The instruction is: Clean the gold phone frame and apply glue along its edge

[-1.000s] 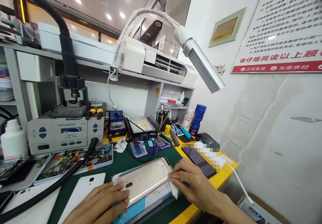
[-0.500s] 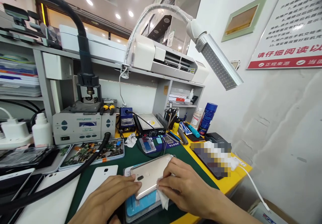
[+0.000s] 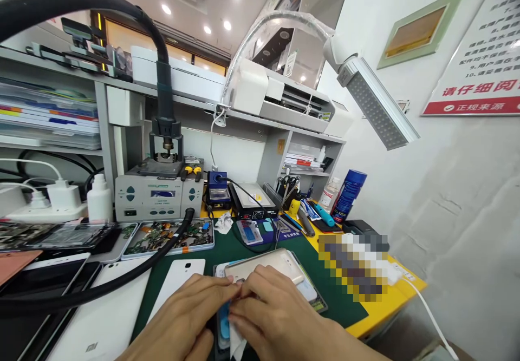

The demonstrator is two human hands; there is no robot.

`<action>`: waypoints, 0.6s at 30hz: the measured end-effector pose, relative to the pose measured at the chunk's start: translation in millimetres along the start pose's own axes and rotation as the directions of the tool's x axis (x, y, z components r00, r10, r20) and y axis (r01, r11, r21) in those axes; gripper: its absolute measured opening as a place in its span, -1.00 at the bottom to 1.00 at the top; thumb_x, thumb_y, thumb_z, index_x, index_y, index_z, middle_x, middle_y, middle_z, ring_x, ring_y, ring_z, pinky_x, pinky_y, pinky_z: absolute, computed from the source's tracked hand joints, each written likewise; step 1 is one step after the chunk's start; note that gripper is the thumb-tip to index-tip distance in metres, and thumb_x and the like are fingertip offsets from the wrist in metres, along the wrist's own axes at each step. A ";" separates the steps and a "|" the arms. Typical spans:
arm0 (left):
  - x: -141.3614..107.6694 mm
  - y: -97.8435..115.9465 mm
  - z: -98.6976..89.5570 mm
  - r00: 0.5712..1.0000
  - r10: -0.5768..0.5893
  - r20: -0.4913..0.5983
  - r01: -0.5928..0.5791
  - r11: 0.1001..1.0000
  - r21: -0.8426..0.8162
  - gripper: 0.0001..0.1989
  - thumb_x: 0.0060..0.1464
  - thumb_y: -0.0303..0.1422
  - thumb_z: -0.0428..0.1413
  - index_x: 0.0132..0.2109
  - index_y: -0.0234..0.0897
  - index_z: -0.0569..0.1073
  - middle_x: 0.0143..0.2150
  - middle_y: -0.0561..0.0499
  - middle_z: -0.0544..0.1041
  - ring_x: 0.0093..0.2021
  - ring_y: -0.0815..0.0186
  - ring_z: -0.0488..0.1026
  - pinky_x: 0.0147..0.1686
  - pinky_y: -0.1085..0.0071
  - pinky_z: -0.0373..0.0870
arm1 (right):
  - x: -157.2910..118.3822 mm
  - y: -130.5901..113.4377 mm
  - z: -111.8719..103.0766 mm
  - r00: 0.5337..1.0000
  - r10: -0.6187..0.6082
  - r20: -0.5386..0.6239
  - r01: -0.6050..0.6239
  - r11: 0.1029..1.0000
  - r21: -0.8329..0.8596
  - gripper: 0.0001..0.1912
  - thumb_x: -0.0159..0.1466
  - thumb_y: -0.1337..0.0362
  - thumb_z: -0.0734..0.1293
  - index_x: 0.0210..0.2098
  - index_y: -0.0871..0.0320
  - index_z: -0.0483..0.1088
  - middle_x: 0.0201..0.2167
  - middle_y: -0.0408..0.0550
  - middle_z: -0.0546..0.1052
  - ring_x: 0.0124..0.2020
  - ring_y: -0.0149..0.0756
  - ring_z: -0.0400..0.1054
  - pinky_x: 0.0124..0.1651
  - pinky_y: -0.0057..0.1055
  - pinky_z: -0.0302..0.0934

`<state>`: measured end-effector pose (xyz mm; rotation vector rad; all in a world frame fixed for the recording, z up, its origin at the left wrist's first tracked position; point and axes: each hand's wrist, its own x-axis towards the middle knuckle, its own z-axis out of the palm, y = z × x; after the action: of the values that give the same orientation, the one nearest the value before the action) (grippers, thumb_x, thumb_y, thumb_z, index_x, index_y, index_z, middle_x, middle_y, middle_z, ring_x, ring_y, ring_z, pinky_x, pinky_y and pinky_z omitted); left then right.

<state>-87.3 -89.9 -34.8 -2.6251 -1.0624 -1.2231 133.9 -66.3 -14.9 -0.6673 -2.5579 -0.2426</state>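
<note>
A pale gold phone back cover (image 3: 284, 266) lies on a stack of clear and blue packaging (image 3: 309, 290) over the green mat (image 3: 343, 301). Its camera hole is partly covered by fingers. My left hand (image 3: 199, 301) rests at the cover's near left corner, fingers close together against it. Beside it, my right hand (image 3: 268, 307) pinches a white tissue (image 3: 236, 342) at the cover's near edge, its fingertips meeting those of my left hand. The lower part of the tissue hangs below my right fingers.
White phone panels (image 3: 179, 280) lie left, crossed by a black hose (image 3: 162, 250). Behind stand a tray of small parts (image 3: 138, 247), a rework station (image 3: 158, 198) and a soldering stand (image 3: 218, 190). A blue can (image 3: 349, 196) stands back right.
My right hand has moved left along the cover with the tissue, up against my left hand. The cover now sits turned differently, and the camera view has shifted left.
</note>
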 end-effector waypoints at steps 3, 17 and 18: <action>-0.9 -1.2 0.7 1.000 0.008 -0.005 -0.008 1.000 0.004 -0.25 -0.03 -0.58 -0.03 0.31 -0.01 0.37 0.09 0.06 0.65 0.07 0.21 0.60 0.14 0.31 0.52 | -0.6 0.3 4.7 0.998 0.057 -0.032 -0.055 0.997 0.059 -0.87 0.40 0.28 0.34 -0.28 0.14 0.51 -0.33 0.00 0.52 -0.28 -0.21 0.36 -0.20 -0.30 0.29; 2.6 -18.9 8.5 0.989 0.145 -0.016 -0.146 0.989 -0.016 -0.45 0.02 -0.55 0.02 0.11 0.04 0.50 -0.02 0.10 0.70 -0.01 0.25 0.64 0.06 0.44 0.55 | -75.8 61.3 -38.3 0.931 0.364 0.024 -0.363 0.919 0.154 -0.71 0.49 0.25 0.20 -0.09 0.13 0.57 -0.23 0.08 0.52 -0.19 -0.15 0.39 -0.13 -0.26 0.29; 2.9 -22.3 10.1 0.984 0.178 -0.031 -0.179 0.984 -0.019 -0.47 0.04 -0.54 0.03 0.09 0.05 0.51 -0.05 0.12 0.71 -0.04 0.27 0.66 0.01 0.48 0.57 | -81.2 67.9 -44.2 0.903 0.428 0.042 -0.427 0.883 0.196 -0.69 0.49 0.23 0.20 -0.14 0.13 0.59 -0.25 0.08 0.52 -0.20 -0.14 0.39 -0.12 -0.24 0.29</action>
<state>-93.0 -68.1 -44.7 -2.6417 -0.7934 -1.2355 247.9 -53.7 -13.4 -1.1220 -2.3124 0.1633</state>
